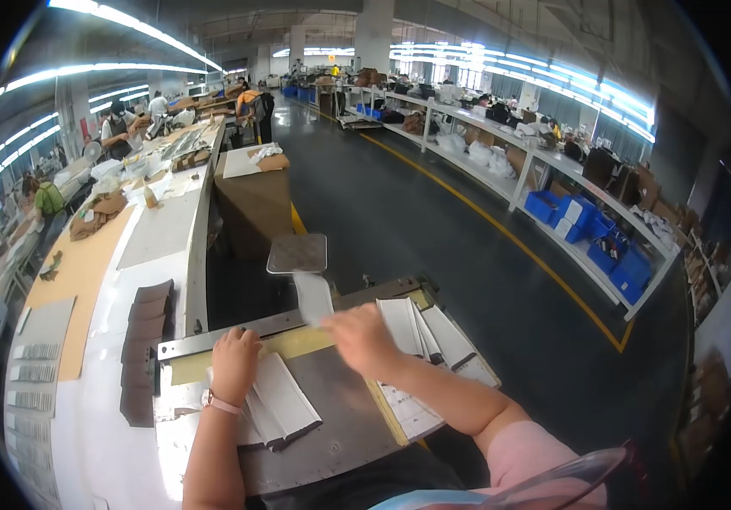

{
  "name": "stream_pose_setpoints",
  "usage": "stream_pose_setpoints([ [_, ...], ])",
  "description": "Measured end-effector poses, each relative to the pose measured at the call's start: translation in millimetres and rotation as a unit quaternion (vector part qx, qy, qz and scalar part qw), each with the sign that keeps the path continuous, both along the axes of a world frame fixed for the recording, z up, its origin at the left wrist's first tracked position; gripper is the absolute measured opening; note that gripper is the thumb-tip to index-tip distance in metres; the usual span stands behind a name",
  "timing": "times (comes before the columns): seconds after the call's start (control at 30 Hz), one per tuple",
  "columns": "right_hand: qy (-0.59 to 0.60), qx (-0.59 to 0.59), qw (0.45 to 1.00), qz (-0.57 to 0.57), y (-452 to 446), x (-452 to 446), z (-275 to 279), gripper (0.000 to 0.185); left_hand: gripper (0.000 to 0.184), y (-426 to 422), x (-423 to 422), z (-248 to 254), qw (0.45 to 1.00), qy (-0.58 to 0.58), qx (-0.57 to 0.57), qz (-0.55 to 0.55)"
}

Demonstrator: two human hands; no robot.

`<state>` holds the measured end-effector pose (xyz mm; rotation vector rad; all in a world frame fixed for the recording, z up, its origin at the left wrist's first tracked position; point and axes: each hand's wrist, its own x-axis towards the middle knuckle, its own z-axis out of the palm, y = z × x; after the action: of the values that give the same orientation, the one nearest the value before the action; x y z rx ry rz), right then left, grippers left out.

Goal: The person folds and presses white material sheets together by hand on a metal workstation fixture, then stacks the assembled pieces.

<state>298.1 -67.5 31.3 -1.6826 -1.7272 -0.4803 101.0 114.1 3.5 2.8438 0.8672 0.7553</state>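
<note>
My right hand (364,340) pinches a thin white panel (314,297), which is raised over the far edge of the metal work plate (331,391) and slightly blurred. My left hand (235,357) is closed, its fingers curled near the metal bar (212,342) along that edge; the fingertips are hidden. Fanned white pieces with dark ends (284,404) lie on the plate beside and under my left wrist. More white folded panels (408,327) spread to the right, beyond my right hand and forearm.
On the left a long table (97,425) bears a row of brown pieces (146,353) and grey strips. Beyond the plate stand a stool (297,253) and a large brown box (255,204). Shelves with blue bins (576,217) line the aisle's right. Other people work farther back.
</note>
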Motion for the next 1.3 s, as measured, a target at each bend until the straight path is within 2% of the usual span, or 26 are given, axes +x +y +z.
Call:
stream_pose_setpoints([
  [0.07,-0.032,-0.159,0.986,0.048,0,-9,-21,0.029,0.019,-15,-1,17,0.999,-0.043,0.013,0.013],
  [0.1,-0.046,-0.241,0.967,0.073,-1,-12,-23,0.032,0.024,-22,1,22,0.999,-0.048,0.006,-0.026],
  [0.13,-0.059,-0.274,0.957,0.072,-1,-13,-21,0.039,0.029,-29,2,25,0.997,-0.052,-0.001,-0.061],
  [0.17,-0.051,-0.262,0.961,0.071,1,-11,-20,0.043,0.034,-34,3,27,0.994,-0.057,-0.007,-0.095],
  [0.2,-0.043,-0.25,0.965,0.069,3,-7,-20,0.046,0.056,-34,6,19,0.99,-0.009,-0.024,-0.137],
  [0.3,-0.035,-0.15,0.988,0.032,17,0,-40,0.056,0.07,-49,14,-2,0.984,0.096,0.083,-0.128],
  [0.33,-0.033,-0.105,0.994,0.013,22,2,-48,0.059,0.077,-46,18,-8,0.982,0.137,0.026,-0.131],
  [0.47,-0.061,-0.282,0.957,-0.014,28,5,-52,0.061,0.075,-40,21,-8,0.978,0.137,-0.043,-0.154],
  [0.57,-0.049,-0.302,0.952,-0.015,25,-2,-49,0.059,0.074,-38,21,-14,0.979,0.116,-0.052,-0.156],
  [0.67,-0.034,-0.262,0.964,0.004,26,-1,-49,0.056,0.071,-46,20,-3,0.98,0.147,-0.037,-0.131],
  [0.8,-0.028,-0.202,0.979,0.003,28,-3,-50,0.054,0.071,-44,20,-2,0.983,0.114,-0.027,-0.143],
  [0.9,-0.008,-0.232,0.973,0.019,25,-3,-42,0.054,0.073,-45,20,0,0.981,0.129,-0.03,-0.141],
  [1.0,0.002,-0.217,0.976,0.02,24,-3,-40,0.056,0.075,-45,20,-8,0.986,0.084,0.006,-0.143],
  [1.1,-0.013,-0.18,0.984,0.008,29,1,-51,0.057,0.081,-44,21,-6,0.985,0.093,-0.008,-0.144],
  [1.2,-0.006,-0.191,0.982,0.005,27,0,-48,0.058,0.083,-43,20,-7,0.985,0.088,0.014,-0.145],
  [1.3,-0.007,-0.211,0.977,0.011,26,1,-43,0.058,0.083,-44,20,-4,0.985,0.098,-0.013,-0.144],
])
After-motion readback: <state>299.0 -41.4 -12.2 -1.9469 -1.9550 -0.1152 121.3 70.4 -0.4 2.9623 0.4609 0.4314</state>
